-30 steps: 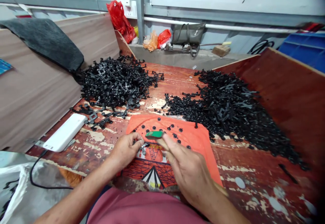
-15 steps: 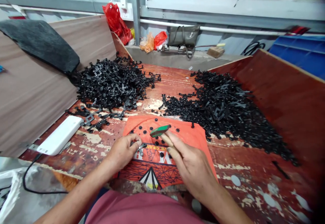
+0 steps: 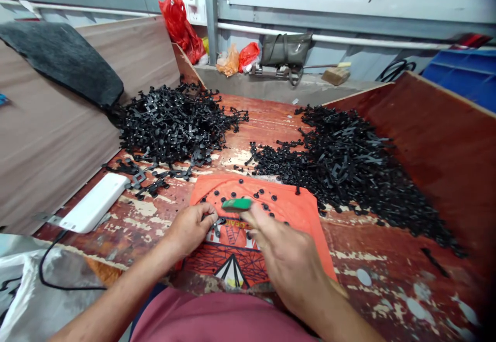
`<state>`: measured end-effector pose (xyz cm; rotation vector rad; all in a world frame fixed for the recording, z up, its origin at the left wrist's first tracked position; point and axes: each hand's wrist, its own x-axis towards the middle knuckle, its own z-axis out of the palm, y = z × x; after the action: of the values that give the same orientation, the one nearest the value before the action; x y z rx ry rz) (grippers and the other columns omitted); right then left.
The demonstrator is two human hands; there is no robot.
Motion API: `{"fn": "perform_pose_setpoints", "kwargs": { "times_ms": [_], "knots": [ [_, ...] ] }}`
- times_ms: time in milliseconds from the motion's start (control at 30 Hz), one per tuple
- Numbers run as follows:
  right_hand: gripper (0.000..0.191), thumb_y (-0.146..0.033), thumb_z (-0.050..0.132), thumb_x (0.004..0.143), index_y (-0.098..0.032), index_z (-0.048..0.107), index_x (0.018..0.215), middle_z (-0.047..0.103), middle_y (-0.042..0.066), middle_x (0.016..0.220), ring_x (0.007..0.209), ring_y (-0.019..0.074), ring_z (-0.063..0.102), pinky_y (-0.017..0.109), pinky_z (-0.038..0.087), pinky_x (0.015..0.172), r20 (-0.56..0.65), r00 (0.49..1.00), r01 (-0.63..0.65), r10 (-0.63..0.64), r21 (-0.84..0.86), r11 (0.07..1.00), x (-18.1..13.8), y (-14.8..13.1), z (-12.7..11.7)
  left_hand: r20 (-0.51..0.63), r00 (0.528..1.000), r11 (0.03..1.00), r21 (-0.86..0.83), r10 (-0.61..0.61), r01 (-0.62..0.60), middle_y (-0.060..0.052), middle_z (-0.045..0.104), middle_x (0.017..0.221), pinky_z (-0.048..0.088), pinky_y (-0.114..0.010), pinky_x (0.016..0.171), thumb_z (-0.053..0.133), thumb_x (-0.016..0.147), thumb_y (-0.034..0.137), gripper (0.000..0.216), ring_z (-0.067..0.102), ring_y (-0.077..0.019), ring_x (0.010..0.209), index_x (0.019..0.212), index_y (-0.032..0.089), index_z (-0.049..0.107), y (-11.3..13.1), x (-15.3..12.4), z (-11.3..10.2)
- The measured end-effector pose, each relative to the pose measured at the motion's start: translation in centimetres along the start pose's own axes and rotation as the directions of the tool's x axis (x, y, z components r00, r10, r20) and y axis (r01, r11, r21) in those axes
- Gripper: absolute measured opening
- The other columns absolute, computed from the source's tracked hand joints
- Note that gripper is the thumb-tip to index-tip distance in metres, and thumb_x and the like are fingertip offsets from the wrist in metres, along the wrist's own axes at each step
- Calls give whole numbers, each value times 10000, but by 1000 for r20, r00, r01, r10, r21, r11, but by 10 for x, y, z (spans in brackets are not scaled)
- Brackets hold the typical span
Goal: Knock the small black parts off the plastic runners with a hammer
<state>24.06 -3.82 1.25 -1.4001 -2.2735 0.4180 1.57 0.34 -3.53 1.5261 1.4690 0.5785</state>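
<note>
My left hand (image 3: 197,224) is closed in a pinch on a small black plastic part (image 3: 220,221), low over the orange printed cloth (image 3: 315,238). In my right hand (image 3: 284,249) is a short tool with a flat green, blade-like end (image 3: 237,204); the fingers wrap its pale handle, mostly hidden. The green end sits just above and right of the left fingertips, apart from the part they hold. Several small round black pieces (image 3: 274,198) lie scattered on the cloth. Motion blurs the right hand slightly.
Behind the cloth, a heap of black plastic parts (image 3: 166,125) lies on the left and another heap (image 3: 349,161) on the right. A white power bank-like box (image 3: 95,202) with a black cable rests at left. Wooden boards (image 3: 434,140) wall the worn red table (image 3: 263,120).
My right hand has swung the green tool end slightly left and down, turning it more level. My left hand keeps its pinch. The whole view has shifted a little.
</note>
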Motion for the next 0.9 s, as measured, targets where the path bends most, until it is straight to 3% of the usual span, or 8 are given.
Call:
{"fn": "perform_pose_setpoints", "kwargs": {
  "times_ms": [133, 267, 367, 500, 700, 900],
  "knots": [
    [521, -200, 463, 965, -305, 393, 1471, 766, 20, 922, 764, 198, 722, 290, 554, 678, 170, 983, -57, 74, -103, 993, 0, 0, 13, 37, 999, 998, -62, -17, 19, 41, 516, 585, 323, -197, 524, 543, 837, 344, 213, 442, -99, 529, 712, 173, 573, 3, -1, 0],
    [495, -237, 401, 1005, -313, 344, 1491, 718, 2, 1166, 878, 171, 721, 295, 561, 803, 96, 991, -104, 97, 78, 991, 4, 9, 5, 94, 987, 915, -373, -126, 153, 82, 454, 510, 234, -179, 431, 544, 851, 432, 251, 313, -60, 401, 854, 182, 562, 19, -3, -19],
    [454, -273, 357, 1020, -342, 381, 1469, 630, -19, 1309, 1022, 183, 692, 329, 549, 891, 29, 987, -158, 156, 118, 980, 3, 18, -8, 55, 992, 838, -531, -112, 124, 77, 510, 543, 231, -157, 422, 660, 778, 392, 279, 334, -37, 400, 919, 172, 561, 32, 4, -38],
    [443, -274, 367, 1010, -381, 430, 1435, 619, -40, 1313, 1054, 212, 682, 359, 577, 855, 68, 978, -202, 197, 73, 977, -5, 27, -9, -61, 986, 829, -552, -155, 96, 53, 578, 552, 292, -141, 400, 764, 640, 293, 386, 423, -42, 391, 941, 150, 569, 30, 26, -45],
    [463, -253, 359, 1011, -407, 401, 1445, 612, -71, 1317, 1046, 198, 685, 378, 550, 926, 105, 968, -235, 226, 91, 968, -16, 36, -1, 3, 973, 781, -596, -229, 186, 49, 578, 486, 311, -132, 344, 753, 616, 273, 322, 429, -42, 319, 836, 144, 556, 13, 46, -34],
    [464, -266, 367, 1008, -419, 397, 1445, 654, -69, 1261, 1003, 211, 702, 364, 585, 836, 121, 966, -238, 231, 56, 970, -11, 38, 1, -16, 969, 774, -605, -246, 187, 50, 585, 474, 298, -126, 325, 757, 626, 284, 338, 436, -47, 301, 865, 151, 558, 11, 46, -31]
  ]
}}
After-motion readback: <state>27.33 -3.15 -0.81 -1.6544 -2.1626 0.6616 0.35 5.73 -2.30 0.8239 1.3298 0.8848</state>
